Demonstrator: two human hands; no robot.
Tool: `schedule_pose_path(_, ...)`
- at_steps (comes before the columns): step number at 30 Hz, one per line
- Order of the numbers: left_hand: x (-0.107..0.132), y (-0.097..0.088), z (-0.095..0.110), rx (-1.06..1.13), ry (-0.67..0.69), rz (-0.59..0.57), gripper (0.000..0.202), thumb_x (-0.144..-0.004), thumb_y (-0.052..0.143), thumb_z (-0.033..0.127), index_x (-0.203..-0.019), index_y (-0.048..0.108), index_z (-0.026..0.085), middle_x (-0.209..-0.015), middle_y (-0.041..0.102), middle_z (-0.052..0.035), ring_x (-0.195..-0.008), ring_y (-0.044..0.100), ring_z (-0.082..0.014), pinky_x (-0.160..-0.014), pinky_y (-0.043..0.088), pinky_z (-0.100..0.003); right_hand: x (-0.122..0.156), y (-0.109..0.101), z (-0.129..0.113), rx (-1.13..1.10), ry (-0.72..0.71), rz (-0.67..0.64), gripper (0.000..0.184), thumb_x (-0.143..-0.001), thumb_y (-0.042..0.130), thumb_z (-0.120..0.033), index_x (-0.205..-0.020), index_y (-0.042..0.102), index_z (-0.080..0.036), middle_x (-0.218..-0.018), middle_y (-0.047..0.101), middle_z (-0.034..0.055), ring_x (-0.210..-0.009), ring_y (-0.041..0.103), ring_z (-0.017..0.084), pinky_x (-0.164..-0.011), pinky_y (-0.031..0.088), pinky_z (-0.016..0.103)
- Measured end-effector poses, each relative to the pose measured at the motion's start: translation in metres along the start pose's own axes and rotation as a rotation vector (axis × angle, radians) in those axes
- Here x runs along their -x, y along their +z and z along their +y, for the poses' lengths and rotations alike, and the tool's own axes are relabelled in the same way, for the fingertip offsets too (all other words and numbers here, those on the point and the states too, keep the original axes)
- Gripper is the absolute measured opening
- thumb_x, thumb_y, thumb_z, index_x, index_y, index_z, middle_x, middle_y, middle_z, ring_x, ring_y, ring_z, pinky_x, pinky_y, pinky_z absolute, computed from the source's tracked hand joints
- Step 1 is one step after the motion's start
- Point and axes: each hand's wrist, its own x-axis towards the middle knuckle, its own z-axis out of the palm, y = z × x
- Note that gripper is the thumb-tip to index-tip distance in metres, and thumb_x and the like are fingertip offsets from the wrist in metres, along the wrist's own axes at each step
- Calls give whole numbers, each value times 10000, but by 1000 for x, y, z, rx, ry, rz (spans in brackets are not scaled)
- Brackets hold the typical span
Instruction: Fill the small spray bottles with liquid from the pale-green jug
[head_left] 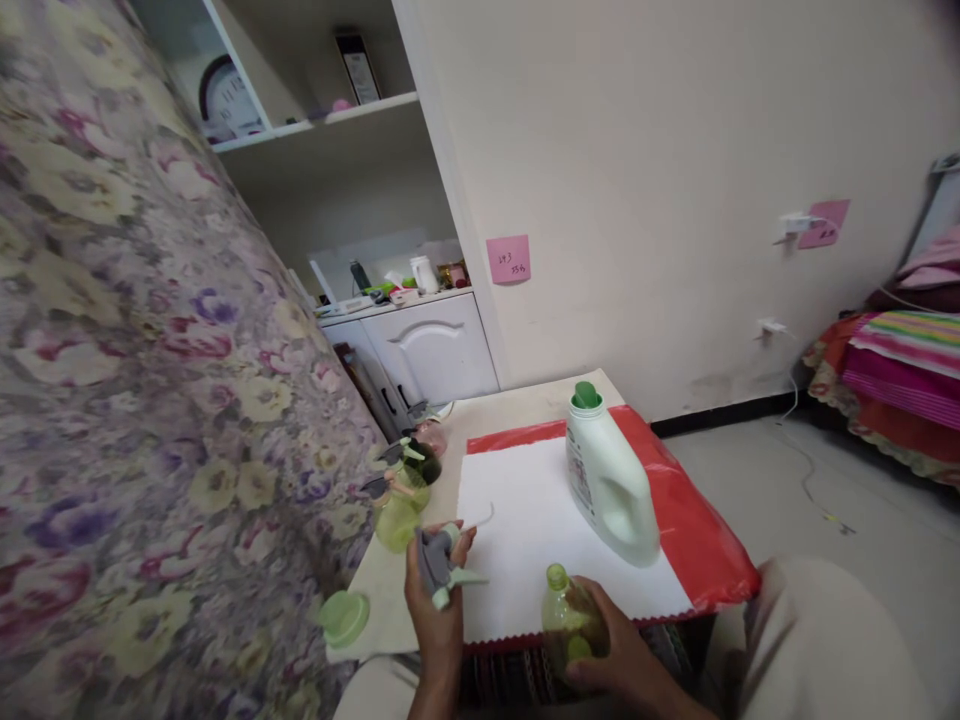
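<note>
My left hand (435,610) is closed round a grey and pale green spray trigger head (442,565), with its thin tube curving up over the white sheet. My right hand (619,655) grips a small yellow-green bottle (568,620) with an open neck, held upright at the near edge of the table. A tall white detergent jug (611,480) with a green cap stands just beyond, on the white sheet (517,530).
Two green spray bottles (405,490) stand at the table's left edge beside a floral curtain (150,400). A pale green lid (345,617) lies near the front left corner. Red plastic (697,540) covers the table's right side. A bed (900,380) sits at far right.
</note>
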Motion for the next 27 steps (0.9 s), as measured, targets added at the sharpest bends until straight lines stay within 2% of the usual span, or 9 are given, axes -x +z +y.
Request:
schedule_pose_path(3,-1,5,-37,-30,45,44,320,-669,773,342,-873,569,203,-892,678,-11,-859,677,-196,-880,532,-376,-5,-2,-6,10,2,-9,938,-505,822,-489,-1318,430,-233,-1348,543,119,-1286,458,343,-1075,353,442)
schedule_pose_path(6,-7,6,-63,-32,45,46,323,-656,765,362,-863,574,204,-874,673,-7,-861,677,-201,-890,532,-390,-9,-2,-18,10,21,-17,908,-529,809,-492,-1316,439,-229,-1320,568,112,-1247,497,336,-1058,373,436)
schedule_pose_path(10,-21,-4,-80,-77,26,-29,335,-665,750,351,-937,613,210,-949,699,-30,-904,684,-226,-907,523,-399,-23,-4,-35,13,1,8,823,-593,785,-406,-1311,424,-229,-1322,570,111,-1234,512,321,-1043,394,435)
schedule_pose_path(13,-29,-16,-90,-117,2,-105,301,-706,707,341,-969,647,209,-946,726,-46,-888,695,-242,-884,532,-408,-43,-7,-39,120,-48,136,826,-607,787,-321,-1327,391,-239,-1363,535,108,-1266,481,312,-1077,361,445)
schedule_pose_path(16,-33,-25,-96,-200,27,-253,281,-757,642,300,-1021,677,207,-1034,734,-71,-996,676,-258,-953,493,-419,-70,-7,-34,209,-92,229,842,-605,786,-277,-1334,363,-261,-1388,507,96,-1284,463,305,-1096,340,456)
schedule_pose_path(19,-38,-30,-92,-368,152,-521,316,-802,560,264,-1094,678,242,-1200,692,-62,-1133,620,-246,-1027,435,-396,-96,-3,-23,297,-123,264,838,-615,771,-271,-1336,345,-267,-1399,490,89,-1303,442,287,-1113,324,439)
schedule_pose_path(21,-44,-30,-85,-458,206,-703,341,-819,516,252,-1121,670,288,-1242,676,-29,-1130,621,-226,-1008,445,-354,-108,1,-13,344,-113,286,834,-614,758,-267,-1336,340,-256,-1393,488,92,-1311,431,286,-1120,310,438)
schedule_pose_path(23,-50,-29,-78,-510,210,-831,341,-819,511,250,-1109,671,328,-1237,680,-2,-1083,640,-214,-970,458,-312,-115,5,-3,366,-85,300,823,-611,743,-265,-1333,349,-236,-1381,490,102,-1307,434,298,-1117,308,449)
schedule_pose_path(27,-62,-27,-73,-548,109,-871,168,-796,573,328,-890,712,325,-991,751,23,-874,686,-192,-830,498,-254,-116,8,11,411,-53,303,828,-614,735,-263,-1345,350,-206,-1401,468,123,-1314,423,303,-1120,305,444)
